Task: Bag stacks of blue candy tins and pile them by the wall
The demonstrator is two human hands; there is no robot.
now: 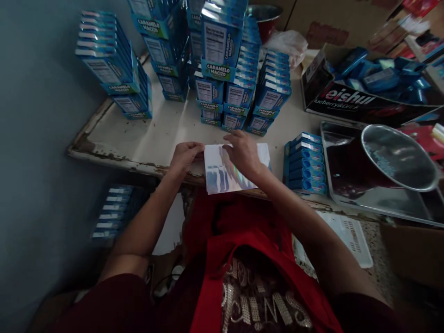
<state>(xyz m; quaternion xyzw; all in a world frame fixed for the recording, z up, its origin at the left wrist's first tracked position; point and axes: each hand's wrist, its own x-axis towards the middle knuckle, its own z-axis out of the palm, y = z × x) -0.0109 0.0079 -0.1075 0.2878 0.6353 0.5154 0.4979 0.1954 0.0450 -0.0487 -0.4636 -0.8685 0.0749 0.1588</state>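
Observation:
A shiny, silvery-white sheet or stack of sheets [218, 173] lies at the front edge of the worn table, with reflections across its surface. My left hand [185, 157] pinches its upper left corner between thumb and fingers. Over the middle of the sheet is my right hand [243, 152], fingers bent and apart, with the fingertips near its top edge; nothing shows in its grasp. Just behind stand stacked blue candy boxes [233, 121] marked "CARAMELO MACIZO".
More blue box stacks [121, 85] stand at the back left. To the right are a row of blue packs [307, 164], a metal tray [350, 192] bearing a metal bowl [398, 157], and a dark carton [364, 104] full of blue packets.

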